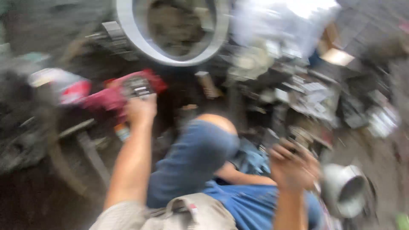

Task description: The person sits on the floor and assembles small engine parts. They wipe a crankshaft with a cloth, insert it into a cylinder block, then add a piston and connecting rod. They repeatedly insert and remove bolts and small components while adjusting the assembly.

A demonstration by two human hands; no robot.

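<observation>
Nearest the lens, beige shirt hem (187, 213) and blue trousers (200, 162), one knee raised, seated low among clutter; frame heavily motion-blurred. Left hand (140, 110) stretched forward, fingers curled up against the near edge of a dark rectangular part (137, 86) sitting on a red machine body (115, 96); looks like a pinch or press on that part, but blur hides whether fingers actually close on it, so cannot tell. Arm held long and straight, probably because the red body sits well out past the knee. Right hand (292, 164) raised closer in, fingers bunched together around something small and dark at the fingertips; item itself unreadable, grip seemingly closed but not certain. Just right of and below that hand, a shiny metal cup-shaped piece (345, 189), open mouth facing the camera, apart from the fingers. Beyond the left grip, up and right, a large grey ring (170, 34) with dark contents inside. Left of the left grip, a white-and-red casing (64, 85) touching the red body. Under the left forearm, pale bars or spokes (89, 153) on dark floor. Between the two hands, raised knee blocks the straight line across. Far side of the right grip, dense heap of grey and white scrap parts (315, 98), nothing separable. Small green bit at the lower right corner (401, 220), unidentifiable.
</observation>
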